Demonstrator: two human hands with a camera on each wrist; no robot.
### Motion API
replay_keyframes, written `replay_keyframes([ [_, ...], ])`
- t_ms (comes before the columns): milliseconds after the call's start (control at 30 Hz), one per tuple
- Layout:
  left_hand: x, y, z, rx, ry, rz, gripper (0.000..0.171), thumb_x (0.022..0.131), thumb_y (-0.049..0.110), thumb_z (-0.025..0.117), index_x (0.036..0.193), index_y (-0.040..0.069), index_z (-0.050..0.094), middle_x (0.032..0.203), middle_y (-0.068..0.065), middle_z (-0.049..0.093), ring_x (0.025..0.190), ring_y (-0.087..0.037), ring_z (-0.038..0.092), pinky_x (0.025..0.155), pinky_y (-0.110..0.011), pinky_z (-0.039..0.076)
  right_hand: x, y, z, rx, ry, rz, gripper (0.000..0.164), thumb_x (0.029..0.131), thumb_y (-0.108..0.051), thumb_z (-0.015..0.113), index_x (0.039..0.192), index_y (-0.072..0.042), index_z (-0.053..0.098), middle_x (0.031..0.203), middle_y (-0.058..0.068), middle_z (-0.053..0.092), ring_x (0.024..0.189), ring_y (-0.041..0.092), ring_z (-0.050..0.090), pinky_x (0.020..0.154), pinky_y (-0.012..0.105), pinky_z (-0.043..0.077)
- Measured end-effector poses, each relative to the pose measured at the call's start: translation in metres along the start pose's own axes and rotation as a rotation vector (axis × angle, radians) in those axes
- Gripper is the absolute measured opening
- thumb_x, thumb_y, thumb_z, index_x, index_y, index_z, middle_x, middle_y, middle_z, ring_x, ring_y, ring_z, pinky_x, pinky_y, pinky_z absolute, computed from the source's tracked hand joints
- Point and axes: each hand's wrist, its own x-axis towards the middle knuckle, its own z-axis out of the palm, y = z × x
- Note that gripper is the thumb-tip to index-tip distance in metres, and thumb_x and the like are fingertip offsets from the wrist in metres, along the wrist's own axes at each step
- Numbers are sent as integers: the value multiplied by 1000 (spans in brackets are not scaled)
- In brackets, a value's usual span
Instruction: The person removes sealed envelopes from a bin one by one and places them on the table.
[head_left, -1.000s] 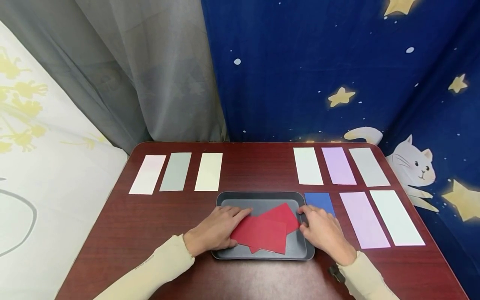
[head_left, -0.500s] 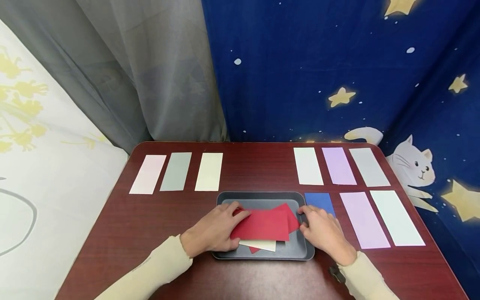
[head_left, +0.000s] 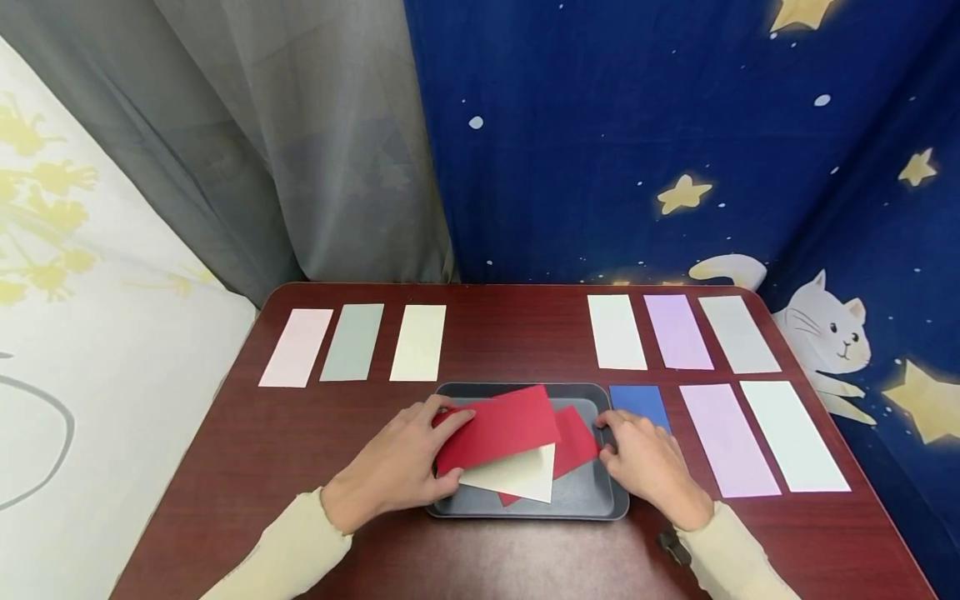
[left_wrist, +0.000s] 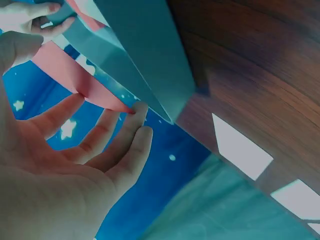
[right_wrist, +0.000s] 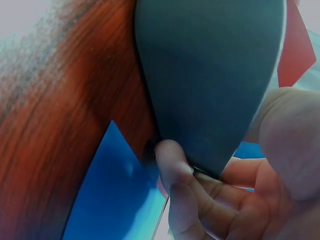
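Observation:
A dark grey tray [head_left: 592,502] lies near the front of the table, with several cards in it. My left hand [head_left: 393,462] pinches the left end of a red card [head_left: 498,423], lifted over the others and slanting up to the right. In the left wrist view, thumb and fingers sit on either side of that red card [left_wrist: 75,77]. Under it show a cream card [head_left: 525,477] and another red card [head_left: 573,442]. My right hand [head_left: 648,467] grips the tray's right rim; the right wrist view shows its fingers at the tray's wall [right_wrist: 210,85].
On the left of the brown table lie a pale pink card [head_left: 296,347], a grey-green card [head_left: 352,342] and a cream card [head_left: 418,343]. Several cards lie on the right, among them a blue card [head_left: 637,402] beside the tray and a lilac card [head_left: 730,440].
My left hand has drawn the top red card up and leftward, turning it, which uncovers the cream card. The right hand has stayed at the tray's rim.

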Motion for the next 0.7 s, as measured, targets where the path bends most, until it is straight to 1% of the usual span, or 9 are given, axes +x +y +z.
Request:
replay_keyframes([
  [100,-10,-6,-3,-16,17,-56,71,78,47,69,142,20,54,129,-7,50,105,-23,57,89,-39,49,0,0,0,-2,1,-3,34,76,-14,74,110,-10,69,101,5,65,57,12,48,45,28,38],
  [200,-22,-12,-4,-24,43,-109,70,78,45,69,141,19,55,128,-7,51,102,-24,58,86,-38,50,1,0,0,2,-3,0,34,76,-14,74,110,-9,69,102,5,65,56,12,48,45,29,38],
  [433,-51,-26,-1,-4,102,-233,68,78,42,69,139,16,55,123,-8,51,88,-20,56,74,-36,51,0,0,0,4,-3,-2,34,77,-14,74,110,-9,69,102,5,65,57,12,47,44,28,38],
  [567,-65,-32,1,-2,123,-312,68,77,40,71,138,15,55,120,-9,52,83,-20,56,67,-38,51,0,0,0,5,1,0,34,77,-13,73,110,-9,69,103,5,65,57,12,47,44,28,38],
  [700,-76,-34,5,-4,129,-399,67,77,41,71,137,13,56,115,-10,52,76,-20,55,62,-36,50,0,0,0,8,2,-1,34,77,-13,73,110,-9,69,103,5,65,56,12,47,44,28,38],
])
